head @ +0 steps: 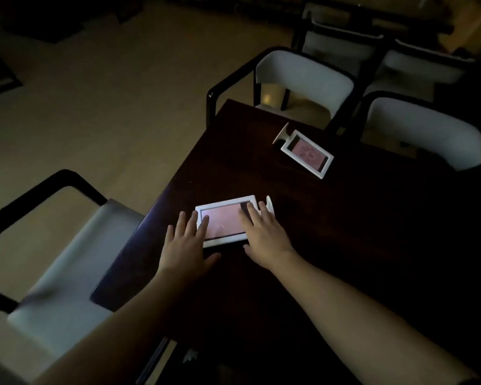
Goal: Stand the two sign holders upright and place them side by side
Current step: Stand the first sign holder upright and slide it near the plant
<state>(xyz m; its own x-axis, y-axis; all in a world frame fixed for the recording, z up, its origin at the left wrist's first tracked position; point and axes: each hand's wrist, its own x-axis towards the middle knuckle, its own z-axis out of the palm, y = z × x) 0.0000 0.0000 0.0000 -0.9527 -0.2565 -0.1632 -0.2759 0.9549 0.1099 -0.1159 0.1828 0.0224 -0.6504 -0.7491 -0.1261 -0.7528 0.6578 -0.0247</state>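
Two white-framed sign holders with pink inserts lie flat on a dark wooden table (372, 232). The near sign holder (224, 219) lies close to the table's left edge, its white foot pointing right. My left hand (188, 243) rests spread over its left end, fingertips on the frame. My right hand (264, 234) lies spread over its right end, fingers on the insert. Neither hand grips it. The far sign holder (307, 154) lies flat near the table's far edge, its foot pointing up-left, with no hand near it.
The room is dim. A white-cushioned chair with a black frame (67, 259) stands left of the table. Two more such chairs (303, 79) (422, 132) stand along the far edge, with others behind them. Beige floor (109, 107) lies to the left.
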